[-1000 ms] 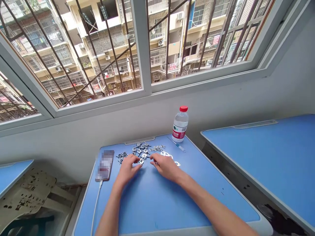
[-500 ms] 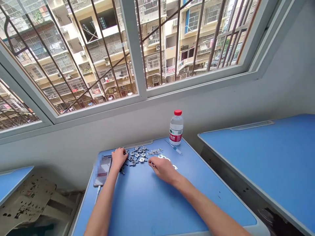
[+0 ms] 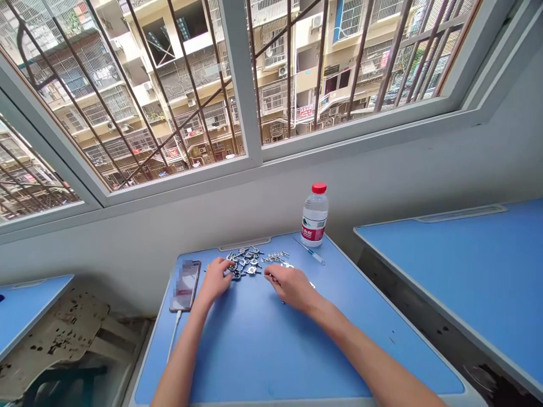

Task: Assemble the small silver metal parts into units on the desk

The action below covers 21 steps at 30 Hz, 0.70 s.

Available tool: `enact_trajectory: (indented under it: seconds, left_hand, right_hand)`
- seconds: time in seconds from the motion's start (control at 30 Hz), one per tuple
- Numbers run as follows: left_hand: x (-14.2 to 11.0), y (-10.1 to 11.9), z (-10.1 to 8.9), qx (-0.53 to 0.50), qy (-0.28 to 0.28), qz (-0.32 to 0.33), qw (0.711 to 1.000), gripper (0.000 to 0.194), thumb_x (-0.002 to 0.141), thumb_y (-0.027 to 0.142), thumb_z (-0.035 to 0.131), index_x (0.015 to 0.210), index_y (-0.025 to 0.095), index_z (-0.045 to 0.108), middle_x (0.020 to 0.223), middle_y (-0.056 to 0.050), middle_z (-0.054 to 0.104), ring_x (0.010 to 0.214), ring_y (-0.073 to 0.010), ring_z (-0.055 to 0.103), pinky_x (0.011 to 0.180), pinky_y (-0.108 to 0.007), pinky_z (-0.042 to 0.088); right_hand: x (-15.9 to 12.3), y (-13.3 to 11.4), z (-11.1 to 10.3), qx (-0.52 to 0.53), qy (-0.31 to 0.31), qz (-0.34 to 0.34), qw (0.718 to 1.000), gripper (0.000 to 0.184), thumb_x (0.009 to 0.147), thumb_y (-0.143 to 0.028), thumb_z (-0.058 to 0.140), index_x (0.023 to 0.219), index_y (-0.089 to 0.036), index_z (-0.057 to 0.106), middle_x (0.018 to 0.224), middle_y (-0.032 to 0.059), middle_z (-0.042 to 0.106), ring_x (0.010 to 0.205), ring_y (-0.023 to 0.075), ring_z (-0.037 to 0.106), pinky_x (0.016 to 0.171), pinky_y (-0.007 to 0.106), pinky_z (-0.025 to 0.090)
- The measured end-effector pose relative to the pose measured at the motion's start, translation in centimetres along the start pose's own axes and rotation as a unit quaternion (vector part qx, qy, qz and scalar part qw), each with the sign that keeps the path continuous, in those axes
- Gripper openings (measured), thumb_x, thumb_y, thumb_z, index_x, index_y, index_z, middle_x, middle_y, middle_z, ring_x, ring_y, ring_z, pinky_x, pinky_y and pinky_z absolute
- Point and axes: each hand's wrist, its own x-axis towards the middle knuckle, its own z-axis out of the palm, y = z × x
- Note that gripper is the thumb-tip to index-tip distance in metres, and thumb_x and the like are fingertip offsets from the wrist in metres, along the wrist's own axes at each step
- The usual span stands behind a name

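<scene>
My left hand (image 3: 217,278) rests at the left side of a pile of small metal parts (image 3: 252,270), its fingers curved and apart over the nearest pieces. The parts have round bodies with thin arms sticking out; their exact kind is too small to tell. My right hand (image 3: 292,287) is just right of the pile, thumb and fingertips pinched together. Whatever lies in that pinch is hidden. Beyond it sits a group of smaller metal pieces (image 3: 275,257). Flat silvery pieces (image 3: 287,265) show partly behind the right hand.
A phone (image 3: 185,285) with a white cable (image 3: 174,334) lies at the left of the blue desk (image 3: 263,350). Toward the back right stand a water bottle (image 3: 314,217) with a red cap and a thin blue-and-clear tool (image 3: 311,252). Another blue desk (image 3: 462,260) is to the right.
My left hand has shifted right, away from the phone, and dark parts beside it have moved closer to the pile. The right hand keeps its pinch. The view has shifted slightly.
</scene>
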Motion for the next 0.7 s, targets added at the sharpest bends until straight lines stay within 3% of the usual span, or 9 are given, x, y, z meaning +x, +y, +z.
enact_trajectory:
  seconds: [0.17, 0.43, 0.7]
  left_hand:
    - [-1.8, 1.5, 0.9, 0.004, -0.023, 0.029, 0.999, 0.031, 0.083, 0.015, 0.055, 0.112, 0.024, 0.063, 0.112, -0.007, 0.060, 0.109, -0.0254, 0.054, 0.095, -0.040, 0.037]
    - [-3.9, 3.3, 0.9, -0.012, -0.075, 0.068, 0.995, 0.019, 0.085, 0.014, 0.056, 0.099, 0.023, 0.065, 0.095, -0.004, 0.063, 0.096, -0.0229, 0.057, 0.088, -0.036, 0.038]
    - [-4.2, 4.3, 2.5, -0.094, -0.108, 0.114, 0.983, 0.015, 0.081, 0.022, 0.062, 0.096, 0.023, 0.067, 0.088, -0.002, 0.061, 0.091, -0.0213, 0.056, 0.084, -0.033, 0.039]
  right_hand:
    - [0.0, 0.2, 0.4, 0.001, -0.008, -0.005, 1.000, 0.021, 0.092, -0.016, 0.038, 0.086, -0.021, 0.058, 0.085, 0.0028, 0.068, 0.070, 0.0158, 0.058, 0.059, 0.025, 0.030]
    - [0.1, 0.5, 0.1, 0.006, -0.001, 0.005, 1.000, 0.022, 0.091, -0.018, 0.038, 0.084, -0.022, 0.058, 0.081, 0.0034, 0.068, 0.066, 0.0166, 0.055, 0.059, 0.026, 0.032]
    - [0.2, 1.4, 0.2, 0.007, 0.018, 0.017, 1.000, 0.024, 0.091, -0.020, 0.038, 0.085, -0.021, 0.061, 0.079, 0.0042, 0.068, 0.067, 0.0175, 0.057, 0.060, 0.027, 0.034]
